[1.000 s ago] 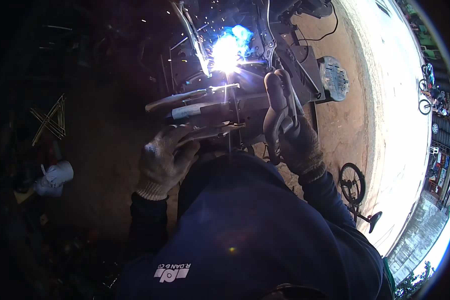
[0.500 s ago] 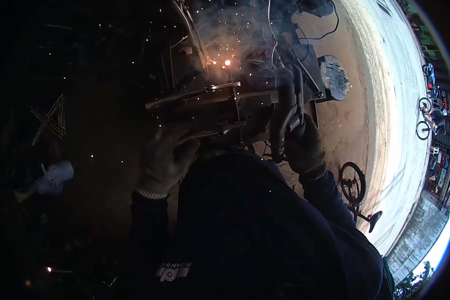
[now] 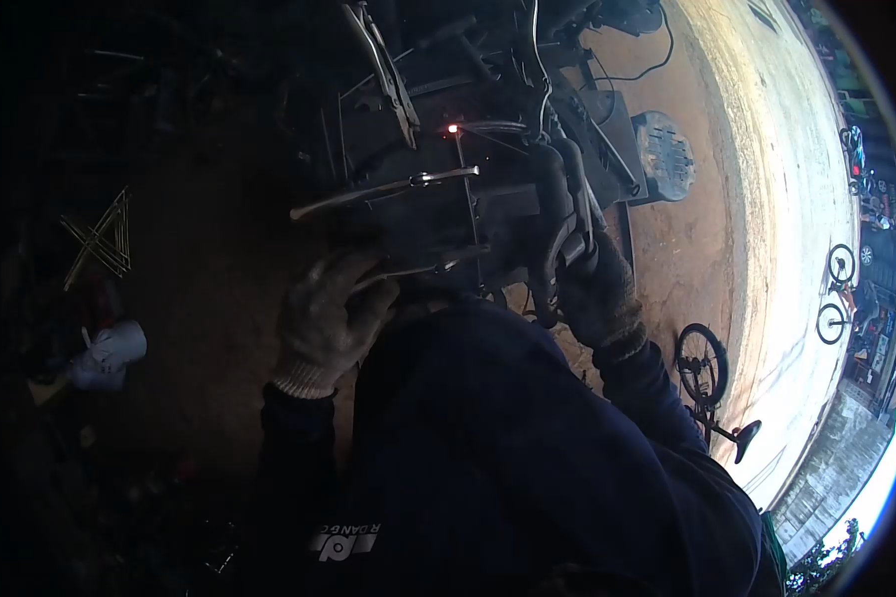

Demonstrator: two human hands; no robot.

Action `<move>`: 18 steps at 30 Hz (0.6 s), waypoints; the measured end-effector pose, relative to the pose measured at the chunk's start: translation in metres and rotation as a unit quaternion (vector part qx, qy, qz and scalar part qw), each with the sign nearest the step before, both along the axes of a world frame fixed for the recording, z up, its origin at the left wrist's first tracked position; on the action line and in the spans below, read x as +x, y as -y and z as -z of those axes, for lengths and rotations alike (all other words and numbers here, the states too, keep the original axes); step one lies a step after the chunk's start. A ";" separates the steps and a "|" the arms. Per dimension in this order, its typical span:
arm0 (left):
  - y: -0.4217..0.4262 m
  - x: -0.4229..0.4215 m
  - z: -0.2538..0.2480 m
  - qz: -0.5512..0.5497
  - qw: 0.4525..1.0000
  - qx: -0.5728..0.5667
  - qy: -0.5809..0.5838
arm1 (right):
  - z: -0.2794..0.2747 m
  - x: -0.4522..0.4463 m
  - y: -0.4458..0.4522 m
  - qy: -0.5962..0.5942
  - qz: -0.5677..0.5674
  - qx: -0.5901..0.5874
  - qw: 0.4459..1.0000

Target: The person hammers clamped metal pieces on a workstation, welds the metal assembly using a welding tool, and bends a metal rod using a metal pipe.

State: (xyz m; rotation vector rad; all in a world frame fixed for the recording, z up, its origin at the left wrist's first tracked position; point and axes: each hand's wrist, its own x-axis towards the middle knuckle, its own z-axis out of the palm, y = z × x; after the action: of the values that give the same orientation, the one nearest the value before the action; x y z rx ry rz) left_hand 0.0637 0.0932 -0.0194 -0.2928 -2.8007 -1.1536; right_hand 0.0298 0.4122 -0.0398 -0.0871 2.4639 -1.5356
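I see the left hand in knitted glove, curled around slim metal pliers. The right hand grips a smooth, dark tool; a small spot glows red.

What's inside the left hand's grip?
The gloved left hand holds a slim, pliers-like tool; its metal front sticks out beyond the thumb and forefinger. The hand covers the tool's rear end, so its shape there cannot be seen.
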 end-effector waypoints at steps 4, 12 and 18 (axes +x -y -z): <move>-0.010 -0.019 0.005 0.006 1.000 -0.014 0.001 | -0.001 -0.023 -0.008 -0.043 -0.040 0.123 0.991; -0.012 -0.089 -0.002 0.008 1.000 -0.001 0.017 | -0.012 -0.084 -0.006 0.051 0.027 0.032 0.998; -0.037 -0.165 0.005 -0.006 0.998 0.003 0.056 | 0.004 -0.164 -0.040 -0.110 -0.099 0.153 0.977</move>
State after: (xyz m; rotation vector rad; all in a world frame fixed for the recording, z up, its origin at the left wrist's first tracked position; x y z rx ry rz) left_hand -0.1018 0.1306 -0.0242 -0.2175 -2.8888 -1.2131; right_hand -0.1339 0.4519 -0.0439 -0.4552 2.7340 -1.1031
